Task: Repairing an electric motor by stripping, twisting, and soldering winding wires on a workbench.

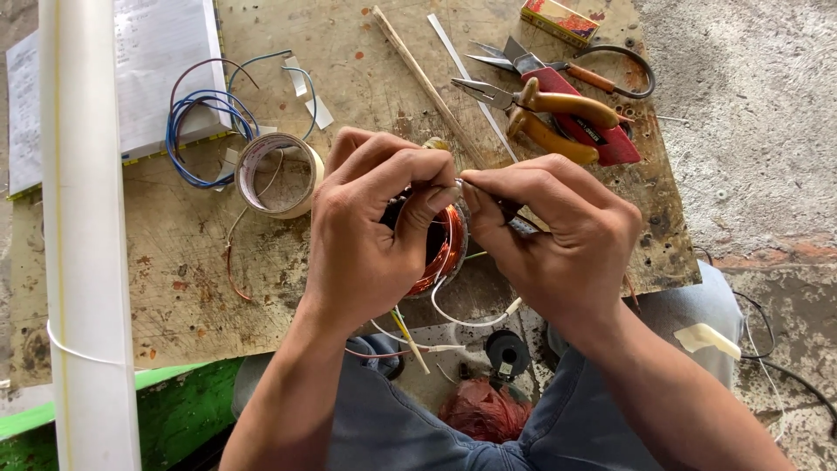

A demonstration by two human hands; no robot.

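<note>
Nearest: tangled wad of reddish wire (485, 410) and a small black spool (506, 351) down btwn the knees, w/ thin white leads (466, 321) looping up to the work. Above the lap, at the near edge of the tabletop (183, 288): left hand (370, 231) closed around a copper-wound coil (445, 249), thumb and forefinger pinched on its upper rim. Right hand (558, 235) closed too, fingertips pinching smth thin at the coil's top, touching the left forefinger; what it grips is hidden, can't tell. Risk, as I judge it: fine winding wire could kink or snap if pulled hard, and the trailing leads could snag on the knee clutter. Mid tabletop: tape roll (277, 174), blue wire bundle (205, 131). Far: yellow-handled pliers (545, 118) lying on a red tool (593, 131), scissors (558, 65), wooden stick (427, 83), small box (560, 19), notebook (131, 70). White pipe (83, 235) runs along the left.
</note>
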